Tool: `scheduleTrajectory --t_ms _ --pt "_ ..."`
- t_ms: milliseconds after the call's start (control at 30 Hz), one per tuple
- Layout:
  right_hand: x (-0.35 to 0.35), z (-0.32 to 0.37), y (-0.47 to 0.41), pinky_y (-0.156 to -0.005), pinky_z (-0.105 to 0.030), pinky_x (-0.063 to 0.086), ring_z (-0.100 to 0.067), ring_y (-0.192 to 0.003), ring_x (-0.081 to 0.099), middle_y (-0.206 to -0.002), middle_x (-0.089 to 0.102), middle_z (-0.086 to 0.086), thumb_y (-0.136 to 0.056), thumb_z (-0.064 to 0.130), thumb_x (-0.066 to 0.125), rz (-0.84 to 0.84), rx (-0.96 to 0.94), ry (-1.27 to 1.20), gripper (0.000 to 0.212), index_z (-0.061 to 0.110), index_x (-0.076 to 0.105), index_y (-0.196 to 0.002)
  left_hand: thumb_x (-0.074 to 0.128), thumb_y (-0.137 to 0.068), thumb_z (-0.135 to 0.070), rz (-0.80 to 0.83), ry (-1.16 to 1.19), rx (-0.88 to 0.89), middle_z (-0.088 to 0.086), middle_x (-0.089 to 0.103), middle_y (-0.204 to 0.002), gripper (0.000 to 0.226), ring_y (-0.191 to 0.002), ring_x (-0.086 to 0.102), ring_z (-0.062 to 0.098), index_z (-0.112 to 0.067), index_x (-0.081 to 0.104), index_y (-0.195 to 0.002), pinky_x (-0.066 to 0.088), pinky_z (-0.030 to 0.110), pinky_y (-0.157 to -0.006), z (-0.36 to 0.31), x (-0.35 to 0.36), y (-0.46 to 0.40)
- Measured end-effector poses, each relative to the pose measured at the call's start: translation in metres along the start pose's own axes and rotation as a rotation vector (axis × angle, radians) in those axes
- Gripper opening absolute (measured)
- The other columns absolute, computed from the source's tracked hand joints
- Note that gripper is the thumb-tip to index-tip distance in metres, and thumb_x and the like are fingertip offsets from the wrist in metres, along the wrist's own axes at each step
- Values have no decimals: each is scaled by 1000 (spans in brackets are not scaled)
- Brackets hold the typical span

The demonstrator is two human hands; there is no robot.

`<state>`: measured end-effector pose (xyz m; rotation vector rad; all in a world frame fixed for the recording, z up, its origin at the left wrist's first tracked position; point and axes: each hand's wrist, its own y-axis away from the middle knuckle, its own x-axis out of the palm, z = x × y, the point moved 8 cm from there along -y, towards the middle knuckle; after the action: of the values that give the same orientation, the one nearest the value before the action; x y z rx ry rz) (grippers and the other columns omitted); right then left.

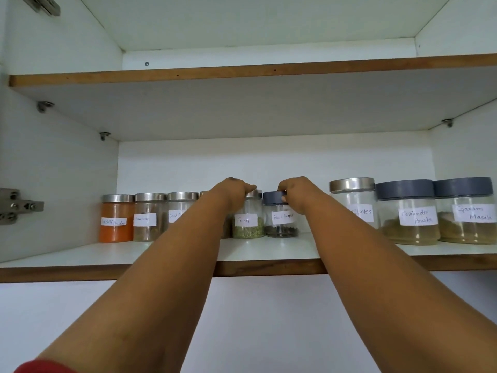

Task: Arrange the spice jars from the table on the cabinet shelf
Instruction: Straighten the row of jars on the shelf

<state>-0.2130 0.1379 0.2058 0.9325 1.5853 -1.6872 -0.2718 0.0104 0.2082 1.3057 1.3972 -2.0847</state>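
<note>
A row of labelled glass spice jars stands on the cabinet shelf (pixel 269 251). My left hand (pixel 231 191) grips the steel lid of the Fennel jar (pixel 248 222), which holds green seeds. My right hand (pixel 298 193) grips the grey lid of the Black Pepper jar (pixel 281 220) beside it. Left of them stand an orange chilli powder jar (pixel 116 219), a second steel-lidded jar (pixel 147 218) and a Black-labelled jar (pixel 178 211); another jar is hidden behind my left arm. To the right stand Cloves (pixel 357 203), Coriander Powder (pixel 408 214) and Garam Masala (pixel 466 211).
An upper shelf (pixel 242 74) spans the cabinet above the jars. A metal door hinge (pixel 16 205) sticks out from the left wall. A gap lies between the Black Pepper jar and the Cloves jar, partly covered by my right arm.
</note>
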Motion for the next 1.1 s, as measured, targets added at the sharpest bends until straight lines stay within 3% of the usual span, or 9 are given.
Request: scheduleTrajectory --t_ms 333,433,500,600,733,867,933,1033,1100 --pt "1 -2 -8 -100 -33 45 -27 -121 53 -132 57 -12 -99 15 49 -30 1 -67 36 8 54 -133 36 -88 11 -61 77 17 11 42 -149 73 -139 33 28 -26 34 -150 31 36 -113 2 4 -5" --pt "5 -3 -10 -100 -34 44 -27 -121 51 -134 53 -14 -99 14 48 -24 -6 -52 36 8 51 -135 39 -88 2 -74 54 -21 13 32 -153 71 -138 35 30 -30 30 -151 33 38 -111 4 8 -5" --pt "5 -2 -11 -99 -36 44 -29 -123 47 -136 47 -15 -101 16 45 -65 -28 -51 38 10 45 -139 40 -90 -4 -79 8 -8 9 23 -159 72 -145 24 28 -30 22 -154 27 39 -114 3 10 -5" --pt "-3 3 -10 -98 -37 43 -28 -126 38 -137 41 -14 -100 10 43 -225 -55 -71 39 13 40 -139 40 -95 -12 -133 -127 47 1 13 -163 69 -150 5 20 -26 11 -156 15 40 -118 -1 4 -5" --pt "-31 6 3 -91 -38 45 -27 -120 42 -131 47 -11 -86 -5 52 -508 -14 -15 54 14 43 -135 40 -98 -21 -303 -177 85 3 15 -163 64 -150 6 21 -21 12 -156 8 37 -120 -15 -12 3" --pt "-85 -13 37 -84 -36 45 -27 -107 49 -117 55 -13 -97 7 46 -823 -10 -152 23 9 54 -119 40 -99 -20 -352 -117 134 4 15 -163 62 -150 7 22 -17 15 -156 6 35 -123 -32 -22 24" --pt "-123 -38 58 -83 -37 42 -28 -106 49 -113 57 -14 -100 15 42 -908 1 -234 21 8 58 -112 37 -101 -17 -395 55 130 5 22 -161 55 -150 11 22 -14 23 -154 9 33 -122 -46 -37 34" --pt "-169 -84 83 -87 -37 40 -29 -109 50 -114 61 -11 -100 26 44 -854 118 -27 26 11 62 -110 37 -103 -17 -531 276 250 10 42 -151 44 -143 30 25 -12 41 -147 21 33 -118 -95 -76 47" --pt "-176 -118 90 -93 -39 43 -31 -116 50 -120 62 -13 -100 33 44 -600 214 102 34 9 63 -116 40 -103 -26 -531 312 361 9 50 -144 42 -136 41 25 -13 47 -142 30 32 -112 -141 -98 53"
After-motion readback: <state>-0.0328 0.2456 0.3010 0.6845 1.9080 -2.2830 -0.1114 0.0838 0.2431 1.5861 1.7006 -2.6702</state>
